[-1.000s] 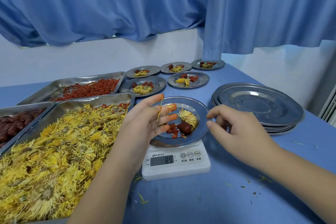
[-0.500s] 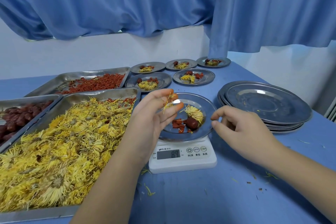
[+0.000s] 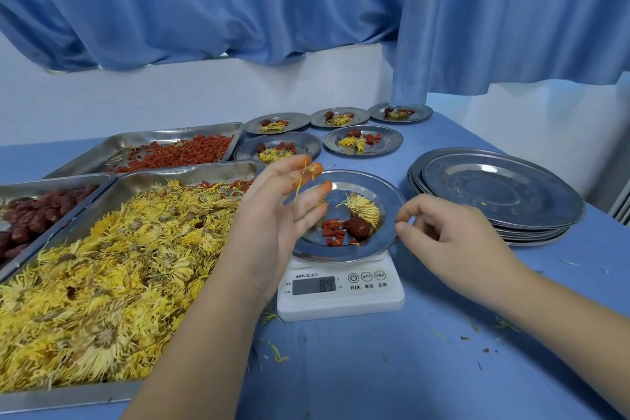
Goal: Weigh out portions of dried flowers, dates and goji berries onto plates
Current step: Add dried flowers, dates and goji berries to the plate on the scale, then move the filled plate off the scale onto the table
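Head view. I read the scale at the centre of the blue desk; its display shows the digits 8 and 9. A steel plate sits on the scale platform. On this plate lie one dried flower, one date and a small heap of goji berries, the three touching one another.

Left hand: above the plate's left edge, released, fingers fanned out almost straight, a few yellow petal strands hanging at the fingertips.

Right hand: loosely curled, grasping nothing, thumb and forefinger just beside the plate's right rim. I cannot tell whether they touch it.

Left of the scale: the flower tray, with the date tray and the goji tray behind it. Right: a stack of empty plates. Far edge: five filled plates.
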`<action>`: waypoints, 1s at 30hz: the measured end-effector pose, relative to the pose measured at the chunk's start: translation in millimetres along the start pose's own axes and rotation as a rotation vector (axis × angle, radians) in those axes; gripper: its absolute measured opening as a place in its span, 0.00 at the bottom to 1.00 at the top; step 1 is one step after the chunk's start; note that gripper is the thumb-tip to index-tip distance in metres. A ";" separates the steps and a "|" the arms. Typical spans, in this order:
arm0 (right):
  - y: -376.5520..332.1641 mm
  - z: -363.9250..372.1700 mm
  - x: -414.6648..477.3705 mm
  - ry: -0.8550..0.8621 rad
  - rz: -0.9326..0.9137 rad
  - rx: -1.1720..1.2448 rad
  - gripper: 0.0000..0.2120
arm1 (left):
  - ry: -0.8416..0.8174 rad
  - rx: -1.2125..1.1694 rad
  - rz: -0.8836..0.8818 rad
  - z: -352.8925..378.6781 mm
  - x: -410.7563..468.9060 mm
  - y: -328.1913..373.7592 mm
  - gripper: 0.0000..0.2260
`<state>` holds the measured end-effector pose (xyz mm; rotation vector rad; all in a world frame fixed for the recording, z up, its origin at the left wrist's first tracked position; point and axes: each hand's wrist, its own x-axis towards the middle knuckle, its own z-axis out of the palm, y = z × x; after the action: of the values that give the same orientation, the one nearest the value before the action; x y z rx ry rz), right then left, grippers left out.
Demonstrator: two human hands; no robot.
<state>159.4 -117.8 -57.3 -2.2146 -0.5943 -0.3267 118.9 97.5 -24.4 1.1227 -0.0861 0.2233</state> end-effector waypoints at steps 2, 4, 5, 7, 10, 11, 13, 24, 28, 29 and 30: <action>-0.9 1.6 1.7 -0.016 0.087 0.062 0.07 | 0.030 0.003 0.036 -0.4 -0.5 1.8 0.16; -3.2 4.2 3.7 -0.033 0.199 0.199 0.06 | 0.059 -0.041 0.045 -1.7 -0.5 3.7 0.14; -4.2 5.6 4.4 -0.035 0.250 0.272 0.06 | 0.074 -0.073 0.033 -2.8 -0.3 4.6 0.12; -5.9 8.3 5.6 -0.035 0.326 0.392 0.07 | 0.098 -0.136 -0.004 -5.4 -0.1 6.6 0.12; -6.9 11.3 7.4 -0.032 0.396 0.562 0.08 | 0.101 -0.189 -0.037 -6.9 -1.0 8.1 0.12; -6.5 12.1 8.3 -0.031 0.415 0.615 0.07 | 0.099 -0.202 -0.043 -6.5 -1.5 8.3 0.12; -5.1 13.1 9.5 -0.026 0.435 0.695 0.07 | 0.095 -0.221 -0.055 -5.6 -1.9 8.1 0.12; -1.9 2.9 21.2 0.016 0.362 0.885 0.09 | 0.002 -0.512 -0.071 -10.7 -4.2 14.6 0.17; -5.1 -11.7 36.1 0.063 0.344 0.905 0.09 | -0.057 -0.610 -0.043 -12.0 -4.5 16.9 0.20; -5.5 -16.0 41.5 0.081 0.341 0.902 0.09 | -0.065 -0.623 -0.036 -12.3 -4.5 17.0 0.21; -5.3 -20.5 47.7 0.102 0.339 0.895 0.09 | -0.067 -0.631 -0.032 -12.4 -4.3 16.6 0.22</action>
<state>196.8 -115.7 -20.9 -1.3811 -0.2203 0.0197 110.5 115.0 -15.9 0.5022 -0.1835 0.1157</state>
